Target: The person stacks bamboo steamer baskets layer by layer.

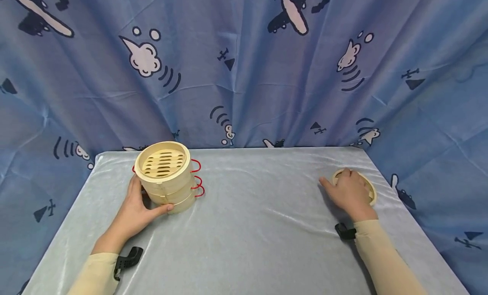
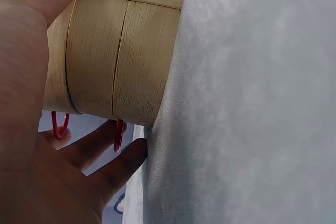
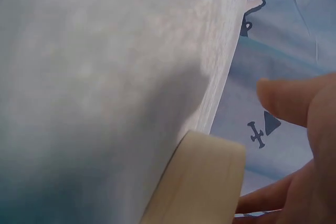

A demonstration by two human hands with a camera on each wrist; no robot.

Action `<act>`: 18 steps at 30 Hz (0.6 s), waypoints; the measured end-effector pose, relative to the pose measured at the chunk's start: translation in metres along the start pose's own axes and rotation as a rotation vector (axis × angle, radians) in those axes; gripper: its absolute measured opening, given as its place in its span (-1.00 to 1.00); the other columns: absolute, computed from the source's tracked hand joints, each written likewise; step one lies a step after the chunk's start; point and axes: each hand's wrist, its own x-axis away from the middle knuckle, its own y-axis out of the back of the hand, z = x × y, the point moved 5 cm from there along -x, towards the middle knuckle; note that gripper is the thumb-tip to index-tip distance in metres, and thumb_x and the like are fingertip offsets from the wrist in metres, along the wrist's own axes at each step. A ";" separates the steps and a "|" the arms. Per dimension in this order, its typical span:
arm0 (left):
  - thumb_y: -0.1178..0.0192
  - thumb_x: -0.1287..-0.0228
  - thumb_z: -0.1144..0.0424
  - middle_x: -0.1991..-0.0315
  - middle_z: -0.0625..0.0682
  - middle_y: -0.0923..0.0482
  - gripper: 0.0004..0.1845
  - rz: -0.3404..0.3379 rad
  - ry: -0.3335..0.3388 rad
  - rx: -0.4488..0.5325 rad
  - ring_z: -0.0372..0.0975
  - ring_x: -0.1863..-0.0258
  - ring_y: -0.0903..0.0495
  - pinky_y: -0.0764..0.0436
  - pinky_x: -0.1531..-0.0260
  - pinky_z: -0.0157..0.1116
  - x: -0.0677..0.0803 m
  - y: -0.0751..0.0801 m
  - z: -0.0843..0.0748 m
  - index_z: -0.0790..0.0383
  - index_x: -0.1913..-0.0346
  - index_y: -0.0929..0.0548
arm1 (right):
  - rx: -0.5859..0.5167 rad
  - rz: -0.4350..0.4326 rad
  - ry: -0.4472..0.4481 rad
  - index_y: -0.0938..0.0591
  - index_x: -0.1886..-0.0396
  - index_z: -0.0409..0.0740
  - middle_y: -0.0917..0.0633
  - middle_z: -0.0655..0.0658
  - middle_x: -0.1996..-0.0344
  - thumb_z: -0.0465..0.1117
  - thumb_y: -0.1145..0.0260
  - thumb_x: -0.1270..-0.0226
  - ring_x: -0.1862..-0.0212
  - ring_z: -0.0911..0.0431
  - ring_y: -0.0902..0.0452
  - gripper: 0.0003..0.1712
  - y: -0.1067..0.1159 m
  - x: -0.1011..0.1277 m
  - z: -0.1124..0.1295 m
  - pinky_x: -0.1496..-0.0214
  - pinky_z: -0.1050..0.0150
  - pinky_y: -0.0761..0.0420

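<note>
Head view shows the left hand (image 1: 139, 206) cupped round the lower tiers of a bamboo steamer stack (image 1: 167, 176), thumb curled across the front and fingers behind, red wire handles (image 1: 197, 178) jutting away from the palm. Well apart, across the pale table cloth (image 1: 251, 214), the right hand (image 1: 348, 193) lies over a small round lid (image 1: 371, 189), fingers draped on top; whether they grip its rim I cannot tell. Lifting that lid cleanly likely calls for pinching the rim, while the left steadies the stack upright. Beyond both hangs a blue aeroplane-print curtain (image 1: 244, 66).
</note>
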 end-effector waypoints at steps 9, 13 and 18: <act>-0.80 0.00 0.05 -0.66 0.19 -0.04 0.53 -0.006 0.013 -0.026 0.07 -0.54 -0.21 -0.22 -0.29 -0.58 0.004 -0.001 0.001 -0.24 -0.81 0.19 | 0.016 0.066 -0.024 -0.24 -0.43 -0.84 -0.23 -0.86 -0.37 0.41 -0.20 -0.59 -0.41 -0.71 -0.12 0.25 0.003 0.007 -0.011 -0.30 -0.68 -0.11; -0.80 -0.01 0.07 -0.65 0.20 -0.06 0.52 -0.007 0.013 -0.019 0.04 -0.48 -0.26 -0.32 -0.24 -0.52 0.004 -0.001 0.000 -0.21 -0.81 0.18 | 0.016 0.040 -0.022 -0.29 -0.42 -0.79 -0.25 -0.88 -0.32 0.35 -0.29 -0.56 -0.36 -0.74 -0.12 0.18 0.008 0.011 -0.015 -0.23 -0.70 -0.11; -0.80 0.00 0.08 -0.64 0.21 -0.07 0.53 -0.008 0.002 -0.020 0.04 -0.43 -0.30 -0.34 -0.17 -0.55 0.002 -0.001 -0.002 -0.21 -0.81 0.18 | -0.002 0.047 -0.042 -0.22 -0.55 -0.62 -0.17 -0.86 -0.37 0.35 -0.30 -0.54 -0.38 -0.76 -0.06 0.16 0.008 0.018 -0.023 -0.16 -0.79 -0.12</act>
